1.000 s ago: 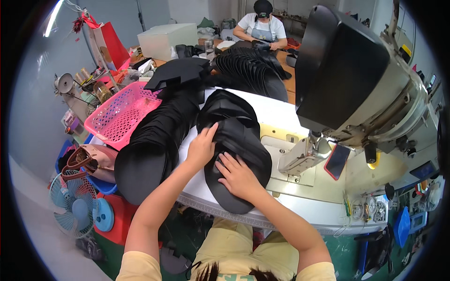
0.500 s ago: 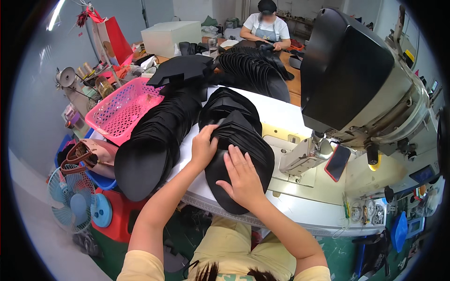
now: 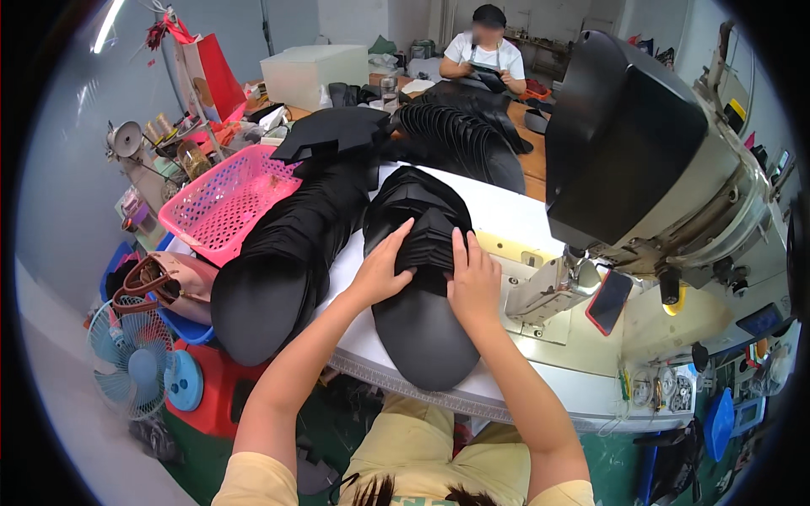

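Note:
A fanned stack of flat black oval pieces [image 3: 419, 329] lies on the white sewing table [image 3: 506, 215] in front of me. My left hand [image 3: 381, 268] rests on the stack's left side with fingers spread over the overlapping pieces. On the right side my right hand [image 3: 472, 278] presses flat, fingers pointing away from me. Both hands touch the pieces near the stack's middle. A longer row of the same black pieces [image 3: 283, 253] lies to the left, hanging over the table's edge.
A large black and cream sewing machine [image 3: 650, 177] fills the right. A pink plastic basket [image 3: 221, 202] sits at the left, a small fan [image 3: 128, 358] and a brown bag [image 3: 160, 282] below it. More black pieces [image 3: 464, 135] lie farther back, where another person [image 3: 483, 51] sits.
Both hands have slid up the stack, away from me. The right hand moved from the stack's lower middle to its right upper side; the pieces look more gathered.

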The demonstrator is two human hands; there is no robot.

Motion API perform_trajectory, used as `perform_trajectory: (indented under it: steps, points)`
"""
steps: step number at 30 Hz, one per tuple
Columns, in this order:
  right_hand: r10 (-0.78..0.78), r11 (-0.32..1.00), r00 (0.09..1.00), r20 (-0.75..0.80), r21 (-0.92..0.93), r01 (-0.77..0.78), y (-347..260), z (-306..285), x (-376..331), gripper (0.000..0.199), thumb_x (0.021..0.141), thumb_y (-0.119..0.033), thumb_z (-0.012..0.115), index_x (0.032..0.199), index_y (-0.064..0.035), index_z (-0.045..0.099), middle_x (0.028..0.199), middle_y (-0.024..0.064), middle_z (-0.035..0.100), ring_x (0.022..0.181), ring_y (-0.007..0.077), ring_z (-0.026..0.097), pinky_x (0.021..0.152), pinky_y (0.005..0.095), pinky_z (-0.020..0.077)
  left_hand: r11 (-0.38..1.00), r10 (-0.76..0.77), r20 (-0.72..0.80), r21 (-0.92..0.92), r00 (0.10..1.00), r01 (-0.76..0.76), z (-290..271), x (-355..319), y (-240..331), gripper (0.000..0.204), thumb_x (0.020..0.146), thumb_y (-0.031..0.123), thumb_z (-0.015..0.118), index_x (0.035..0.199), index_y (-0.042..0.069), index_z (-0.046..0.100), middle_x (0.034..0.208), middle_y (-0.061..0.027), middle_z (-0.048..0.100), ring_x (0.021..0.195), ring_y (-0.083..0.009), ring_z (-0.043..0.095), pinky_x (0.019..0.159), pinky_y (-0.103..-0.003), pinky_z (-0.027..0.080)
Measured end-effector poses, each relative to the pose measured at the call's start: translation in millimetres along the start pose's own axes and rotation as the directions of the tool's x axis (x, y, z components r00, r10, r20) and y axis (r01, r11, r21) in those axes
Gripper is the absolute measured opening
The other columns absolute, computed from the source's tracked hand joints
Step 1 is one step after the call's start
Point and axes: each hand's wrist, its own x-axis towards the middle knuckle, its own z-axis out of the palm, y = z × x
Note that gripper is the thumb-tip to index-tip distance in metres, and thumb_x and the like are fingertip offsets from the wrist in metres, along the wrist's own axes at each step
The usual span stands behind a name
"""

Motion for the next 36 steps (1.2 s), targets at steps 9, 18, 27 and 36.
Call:
perform_trajectory:
  steps: [9,18,27,36]
  points:
    - [-0.087,0.991,0.974,0.208,0.119,0.063,11.1,-6.9,33.3,0.048,0.073,0.002,0.058,0.121,-0.0066,0.059,0.086,0.0112,0.06,0.077,0.0296,0.062,0.07,0.0403,0.0511,0.998,-0.043,-0.065,-0.051,0.997,0.04,-15.8,-2.5,9.9,0.072,0.07,-0.004,0.06,0.138,0.008,0.044,0.131,-0.0184,0.053,0.119,-0.0379,0.052,0.099,-0.038,0.044]
    - [-0.014,0.998,0.925,0.38,0.068,-0.013,20.3,23.6,75.3,0.035,0.078,-0.001,0.053,0.11,-0.0087,0.065,0.086,0.0148,0.067,0.084,0.0327,0.066,0.075,0.0431,0.0525,0.975,-0.221,0.045,0.043,0.974,0.219,-14.6,34.8,-26.2,0.058,0.075,0.004,0.058,0.132,0.003,0.051,0.129,-0.02,0.055,0.119,-0.0336,0.054,0.1,-0.038,0.043]
    - [0.101,0.994,0.951,0.291,0.008,-0.108,11.0,39.3,62.0,0.056,0.077,-0.003,0.06,0.131,-0.0082,0.049,0.102,0.0128,0.059,0.091,0.0323,0.062,0.079,0.0439,0.0504,0.986,-0.073,-0.037,0.145,0.997,0.078,-14.8,33.7,-32.2,0.064,0.078,0.013,0.068,0.136,0.002,0.045,0.132,-0.0189,0.052,0.119,-0.0363,0.05,0.101,-0.04,0.04]
    - [-0.044,0.98,0.995,0.087,0.198,0.026,-0.3,-10.9,22.8,0.06,0.079,-0.014,0.069,0.134,-0.005,0.045,0.129,0.0179,0.049,0.116,0.0341,0.048,0.092,0.0426,0.0396,0.876,0.126,-0.257,0.482,0.958,0.014,-111.8,-89.6,-7.7,0.062,0.066,-0.01,0.055,0.127,0.002,0.053,0.125,-0.0189,0.053,0.12,-0.0379,0.048,0.105,-0.044,0.037]
